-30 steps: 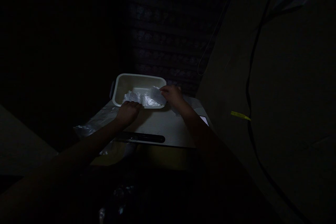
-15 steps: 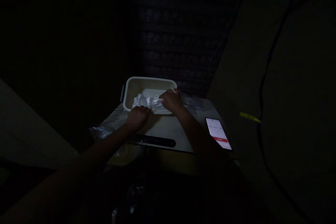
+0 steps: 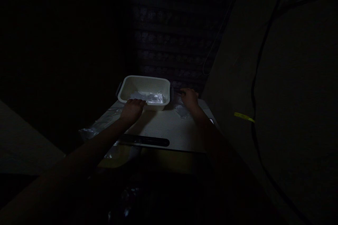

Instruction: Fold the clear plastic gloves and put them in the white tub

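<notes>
A white plastic tub (image 3: 144,78) with dark side handles stands on a pale board (image 3: 161,128). Inside it lies shiny clear plastic wrapping (image 3: 158,97), near the front wall. My left hand (image 3: 132,109) is closed over the tub's front rim, left of its middle. Right of the tub is my right hand (image 3: 190,99), its fingers curled and pointing left. A small dark shape shows at its fingertips, too dim to name. Below and beside that hand lies more clear plastic (image 3: 181,110) on the board.
A dark slot or handle (image 3: 148,140) runs along the board's front edge. My right arm mostly covers a phone (image 3: 211,121) at the right edge. Crumpled plastic (image 3: 89,133) hangs at the left. A dark cable (image 3: 255,88) with a yellow tag (image 3: 244,116) runs down the right wall.
My right hand has moved out of the tub to its right side. The plastic inside now lies lower and flatter. My left hand stays at the front rim; the view has shifted slightly.
</notes>
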Motion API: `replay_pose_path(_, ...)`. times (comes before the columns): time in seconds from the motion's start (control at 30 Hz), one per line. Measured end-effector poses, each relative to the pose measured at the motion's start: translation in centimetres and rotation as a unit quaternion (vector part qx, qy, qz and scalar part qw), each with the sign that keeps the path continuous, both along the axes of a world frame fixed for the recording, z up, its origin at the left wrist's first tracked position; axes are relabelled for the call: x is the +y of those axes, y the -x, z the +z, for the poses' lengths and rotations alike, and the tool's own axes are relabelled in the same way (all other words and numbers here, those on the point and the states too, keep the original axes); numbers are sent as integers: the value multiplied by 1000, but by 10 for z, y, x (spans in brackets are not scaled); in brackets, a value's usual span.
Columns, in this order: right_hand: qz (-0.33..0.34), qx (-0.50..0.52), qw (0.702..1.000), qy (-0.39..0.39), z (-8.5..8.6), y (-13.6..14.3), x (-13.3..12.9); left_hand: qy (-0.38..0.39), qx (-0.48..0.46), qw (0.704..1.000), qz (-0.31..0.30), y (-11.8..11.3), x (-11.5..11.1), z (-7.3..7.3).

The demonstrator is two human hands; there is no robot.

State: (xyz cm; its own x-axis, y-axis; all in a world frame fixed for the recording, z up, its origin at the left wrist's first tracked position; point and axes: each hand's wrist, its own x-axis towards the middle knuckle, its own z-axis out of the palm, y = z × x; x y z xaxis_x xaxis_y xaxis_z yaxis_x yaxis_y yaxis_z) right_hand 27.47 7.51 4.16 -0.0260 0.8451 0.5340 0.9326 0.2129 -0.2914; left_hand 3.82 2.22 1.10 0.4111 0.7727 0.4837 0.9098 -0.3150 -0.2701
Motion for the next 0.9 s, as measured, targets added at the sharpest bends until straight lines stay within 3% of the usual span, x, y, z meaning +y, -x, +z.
replay_pose_path(0.17, -64, -33, 993, 98, -16, -38, -4, -18, -20, 999, 25, -11, 11, 2)
replay_pose_path(0.3, -42, -100, 981, 161, -32, -47, -9, -19, -15, 999, 35, -14, 19, 3)
replay_pose_path(0.47, 19, -181, 973, 143, -53, -41, -17, 8, -20, 999, 39, -13, 25, 4)
replay_pose_path(0.6, 32, -227, 966, 120, -63, -34, -19, 0, -27, 999, 33, -17, 17, 4)
replay_pose_path(0.73, 6, -220, 971, 98, -55, -31, -15, 0, -39, 999, -2, -24, 2, 2)
replay_pose_path(0.9, 16, -87, 994, 71, -26, -28, -12, 5, -113, 992, -58, -33, -6, 2)
